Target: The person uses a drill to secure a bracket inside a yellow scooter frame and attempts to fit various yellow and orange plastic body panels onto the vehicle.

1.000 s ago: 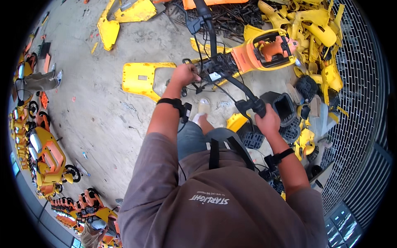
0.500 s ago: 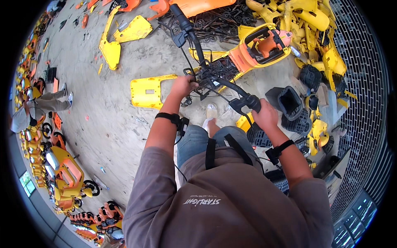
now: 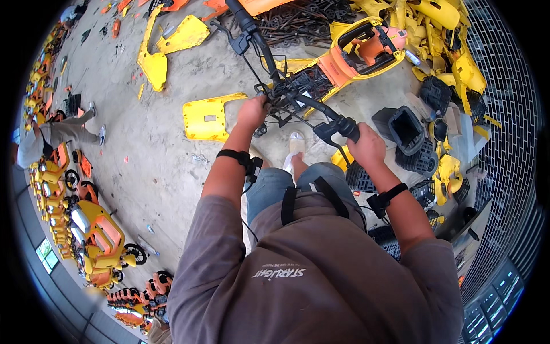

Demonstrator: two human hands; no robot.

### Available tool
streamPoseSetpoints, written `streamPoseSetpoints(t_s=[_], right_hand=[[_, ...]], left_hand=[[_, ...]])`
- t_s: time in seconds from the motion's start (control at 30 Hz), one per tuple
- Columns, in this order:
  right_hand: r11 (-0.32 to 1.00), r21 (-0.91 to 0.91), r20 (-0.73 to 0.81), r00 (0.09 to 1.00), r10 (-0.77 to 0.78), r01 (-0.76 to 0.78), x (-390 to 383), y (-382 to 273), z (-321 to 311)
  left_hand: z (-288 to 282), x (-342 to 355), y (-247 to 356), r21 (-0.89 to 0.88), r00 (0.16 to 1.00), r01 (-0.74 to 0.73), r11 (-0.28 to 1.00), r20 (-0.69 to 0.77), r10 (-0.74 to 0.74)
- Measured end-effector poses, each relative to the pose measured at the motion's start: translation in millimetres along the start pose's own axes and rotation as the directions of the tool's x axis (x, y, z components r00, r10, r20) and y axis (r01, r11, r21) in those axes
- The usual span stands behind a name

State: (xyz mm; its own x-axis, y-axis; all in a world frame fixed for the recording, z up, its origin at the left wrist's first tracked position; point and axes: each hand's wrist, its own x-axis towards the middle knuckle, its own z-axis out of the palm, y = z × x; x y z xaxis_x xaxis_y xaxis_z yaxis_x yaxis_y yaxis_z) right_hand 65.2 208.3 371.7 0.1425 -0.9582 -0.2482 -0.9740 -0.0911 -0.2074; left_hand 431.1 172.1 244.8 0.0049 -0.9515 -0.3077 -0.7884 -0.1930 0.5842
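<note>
A partly stripped orange-and-yellow scooter [image 3: 339, 69] stands in front of me, with loose black cables and bare parts around its front. Its black handlebar [image 3: 269, 57] runs slantwise from the upper left toward my right side. My right hand [image 3: 366, 144] is closed round the near handlebar grip [image 3: 350, 129], just behind the brake lever [image 3: 327, 136]. Close to the handlebar's centre, my left hand [image 3: 252, 112] is closed at the stem and cables; what its fingers hold is hidden. The far handlebar grip [image 3: 236, 10] is untouched.
A yellow panel [image 3: 211, 117] lies on the concrete left of the scooter. Black baskets [image 3: 408, 132] and a heap of yellow covers [image 3: 467, 74] are at the right by a brick wall [image 3: 507, 114]. Scooters [image 3: 100, 235] line the left, where another person [image 3: 63, 135] walks.
The handlebar and scooter appear slightly farther left and higher. Both my hands stay at the same places on them. The person at the left has taken a stride.
</note>
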Motion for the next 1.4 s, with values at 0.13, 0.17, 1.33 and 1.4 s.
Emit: streamPoseSetpoints(t_s=[0.13, 0.17, 1.33, 1.4], right_hand=[[1.000, 0.010, -0.012, 1.000, -0.001, 0.001, -0.7, 0.8, 0.1], [1.000, 0.011, 0.007, 1.000, 0.014, -0.015, -0.1, -0.1, -0.6], [0.987, -0.152, -0.057, 0.997, 0.048, -0.056, 2.1, -6.4, 6.1], [0.989, -0.136, -0.048, 0.998, 0.051, -0.057, -1.2, -10.4, 3.3]], left_hand=[[11.4, -26.6, 8.0, -0.217, 0.996, -0.002, 0.976, -0.091, -0.018], [9.1, -29.6, 18.6, -0.264, 0.995, 0.017, 0.964, -0.088, -0.042], [-1.5, -140.0, -127.9, 0.029, 0.917, 0.185, 0.982, 0.354, -0.183], [-25.8, -201.3, -211.2, 0.169, 0.866, 0.215, 0.962, 0.421, -0.268]])
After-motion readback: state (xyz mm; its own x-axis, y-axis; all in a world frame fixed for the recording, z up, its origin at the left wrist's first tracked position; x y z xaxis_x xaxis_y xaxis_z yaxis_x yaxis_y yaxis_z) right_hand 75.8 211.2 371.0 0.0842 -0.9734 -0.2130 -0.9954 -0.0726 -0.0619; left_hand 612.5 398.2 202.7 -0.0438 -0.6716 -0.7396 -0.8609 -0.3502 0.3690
